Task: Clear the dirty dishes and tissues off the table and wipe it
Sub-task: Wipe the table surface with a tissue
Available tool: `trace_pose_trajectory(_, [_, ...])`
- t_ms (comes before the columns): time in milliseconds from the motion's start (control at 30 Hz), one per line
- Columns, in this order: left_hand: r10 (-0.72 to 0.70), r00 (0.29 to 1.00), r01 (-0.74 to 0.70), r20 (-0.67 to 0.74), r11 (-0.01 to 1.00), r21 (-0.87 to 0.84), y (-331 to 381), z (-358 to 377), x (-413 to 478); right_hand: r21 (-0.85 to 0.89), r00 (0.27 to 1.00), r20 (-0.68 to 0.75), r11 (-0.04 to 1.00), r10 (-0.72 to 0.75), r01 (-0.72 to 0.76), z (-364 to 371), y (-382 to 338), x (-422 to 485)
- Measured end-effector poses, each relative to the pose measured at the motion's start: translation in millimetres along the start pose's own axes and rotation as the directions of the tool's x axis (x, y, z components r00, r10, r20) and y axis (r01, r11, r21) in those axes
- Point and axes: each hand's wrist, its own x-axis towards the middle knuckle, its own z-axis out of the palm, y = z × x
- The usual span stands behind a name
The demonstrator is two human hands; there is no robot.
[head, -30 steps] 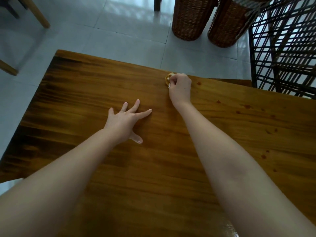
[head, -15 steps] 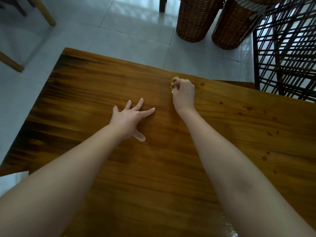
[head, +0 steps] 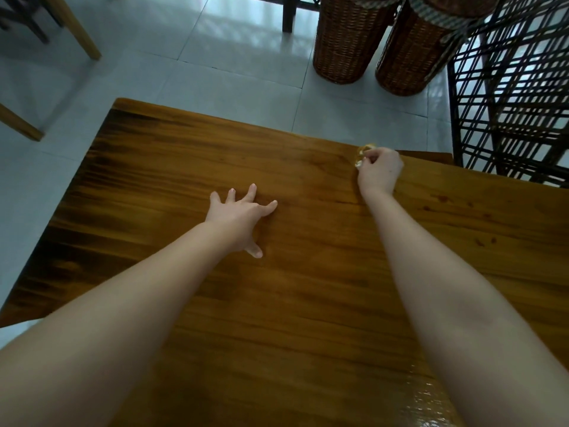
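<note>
Left hand [head: 238, 217]: palm down on the table [head: 308, 303], 4 fingers and thumb splayed wide, holding nothing. Sits roughly mid-width of the top, nearer the far edge than the near one.

Right hand [head: 380, 172]: fingers curled tight, pinching a small wad [head: 364, 153] against the tabletop. Arm stretched out, hand right at the table's far edge, near its far right corner.

Wad: crumpled, yellowish-tan with a white bit showing at the lower side. Only a sliver pokes out past the fingertips; the rest is hidden in the grip. Can't tell if it's cloth, sponge or tissue.

Table: varnished wood, orange-brown with darker grain streaks toward the left side, a few small dark knots on the right. Glossy wet patch [head: 431, 405] at the near right, just beside the right forearm.

Beyond the table: pale tiled floor [head: 215, 72]. 2 tall wicker baskets [head: 345, 41] stand side by side past the far edge, checked fabric [head: 431, 7] at the top of the right one. Black metal lattice frame [head: 517, 103] on the far right, just beside the baskets. Light wooden legs [head: 77, 29] at the upper left.
</note>
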Motion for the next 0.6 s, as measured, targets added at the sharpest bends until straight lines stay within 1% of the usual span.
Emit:
trace_pose_trajectory(133, [0.048,0.997,-0.047,-0.064,0.999,0.015,20.5,-2.7,0.5,-0.042,0.987,0.075,0.988,-0.142,0.145,9.4,-7.4,-15.0])
trace_pose_trajectory(200, [0.067,0.997,-0.066,-0.027,0.998,0.02,31.0,1.3,2.7,-0.044,0.979,0.105,0.982,-0.176,0.181,5.7,-3.7,-11.1])
trace_pose_trajectory(267, [0.053,0.999,-0.053,-0.006,0.998,0.026,33.9,3.0,6.9,-0.047,0.987,0.079,0.989,-0.136,0.14,-3.5,5.2,1.1])
trace_pose_trajectory(367, [0.037,0.999,-0.037,-0.002,0.999,0.013,34.3,3.6,10.5,-0.053,1.0,-0.021,0.998,0.015,-0.016,-16.4,21.4,16.9])
trace_pose_trajectory(433, [0.027,1.0,-0.027,-0.005,1.0,0.001,36.0,4.6,12.8,-0.059,0.999,-0.029,0.998,0.035,-0.037,-15.7,22.7,18.6])
trace_pose_trajectory(500, [0.02,1.0,-0.02,-0.005,1.0,-0.013,37.0,6.4,13.4,-0.051,1.0,0.002,0.999,-0.003,0.003,-8.2,13.1,13.2])
trace_pose_trajectory(600, [0.011,1.0,-0.012,-0.017,1.0,-0.017,37.0,7.4,14.4,-0.023,0.985,0.099,0.99,-0.14,0.143,9.0,-9.2,-6.8])
